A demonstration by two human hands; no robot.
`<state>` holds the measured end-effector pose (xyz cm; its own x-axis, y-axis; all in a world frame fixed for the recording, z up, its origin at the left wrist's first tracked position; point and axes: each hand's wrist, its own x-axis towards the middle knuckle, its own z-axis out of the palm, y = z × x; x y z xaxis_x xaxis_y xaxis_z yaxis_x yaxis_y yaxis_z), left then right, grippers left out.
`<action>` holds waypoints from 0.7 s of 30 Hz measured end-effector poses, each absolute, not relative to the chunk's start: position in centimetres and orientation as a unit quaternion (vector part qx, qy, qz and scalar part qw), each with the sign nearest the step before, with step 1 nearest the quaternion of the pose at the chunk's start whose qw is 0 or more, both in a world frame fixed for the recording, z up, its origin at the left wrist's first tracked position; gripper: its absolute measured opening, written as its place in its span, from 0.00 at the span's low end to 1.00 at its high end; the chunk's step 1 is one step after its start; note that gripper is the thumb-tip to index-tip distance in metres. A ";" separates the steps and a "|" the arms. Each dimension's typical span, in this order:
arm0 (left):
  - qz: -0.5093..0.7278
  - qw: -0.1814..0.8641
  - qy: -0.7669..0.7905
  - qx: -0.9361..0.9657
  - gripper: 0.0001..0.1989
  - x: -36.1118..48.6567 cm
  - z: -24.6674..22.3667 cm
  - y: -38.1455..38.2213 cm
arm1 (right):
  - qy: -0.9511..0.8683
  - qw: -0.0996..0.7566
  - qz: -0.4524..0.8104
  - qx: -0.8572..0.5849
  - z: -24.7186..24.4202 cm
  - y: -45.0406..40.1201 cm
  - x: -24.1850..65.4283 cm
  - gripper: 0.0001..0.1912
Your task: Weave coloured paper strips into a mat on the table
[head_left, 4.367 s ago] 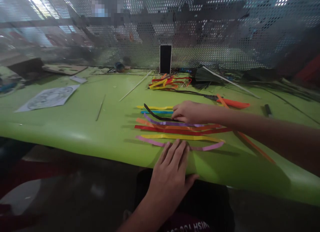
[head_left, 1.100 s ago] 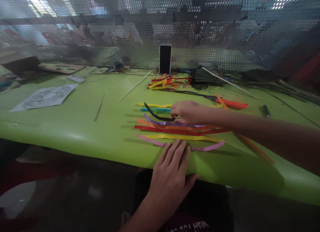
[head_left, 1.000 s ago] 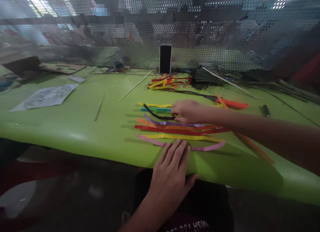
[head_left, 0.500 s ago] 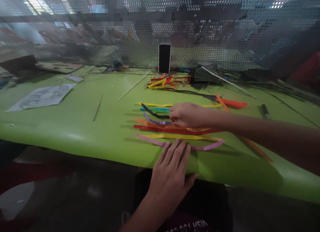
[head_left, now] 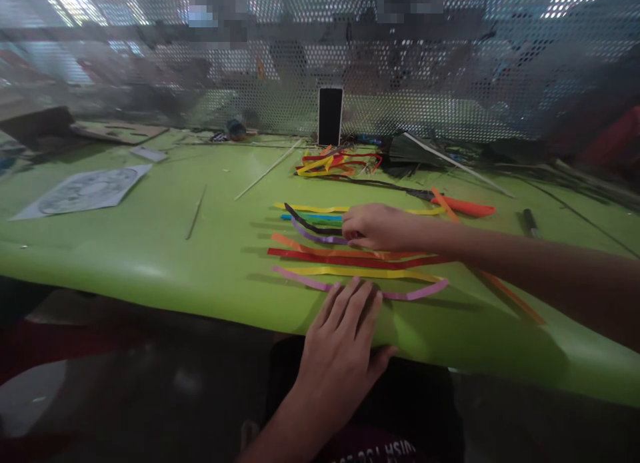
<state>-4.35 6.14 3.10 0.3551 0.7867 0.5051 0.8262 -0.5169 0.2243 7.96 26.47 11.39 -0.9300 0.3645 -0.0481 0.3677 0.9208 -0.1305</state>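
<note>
Now the right hand (head_left: 374, 227) has its grip pinched narrow on the purple strip (head_left: 320, 238), right beside the black strip (head_left: 325, 232) on the green counter (head_left: 220, 246). Nearer the edge, the left hand (head_left: 343, 346) lies flat, grip wide, fingertips over the pink strip (head_left: 427, 290), just below the lower yellow strip (head_left: 370, 274).

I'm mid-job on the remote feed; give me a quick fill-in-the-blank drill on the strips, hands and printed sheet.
1. The left hand covers the middle of the ____ strip.
2. Just beyond the nearer yellow strip lies a ____ strip.
3. The purple strip disappears from view at the ____ hand.
4. The printed sheet lies to the person's ____ of the strips.

Missing words: pink; red; right; left.
</note>
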 end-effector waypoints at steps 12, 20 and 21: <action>-0.293 0.028 -0.492 -0.819 0.25 -4.3 3.1 6.1 | 0.979 0.023 -0.080 0.185 11.1 24.8 8.2 0.07; -0.292 0.025 -0.491 -0.820 0.25 -4.4 3.1 6.0 | 0.978 0.006 -0.087 0.188 11.2 25.1 8.4 0.06; -0.292 0.024 -0.491 -0.820 0.25 -4.4 3.1 6.0 | 0.979 -0.002 -0.085 0.183 11.2 24.9 8.4 0.07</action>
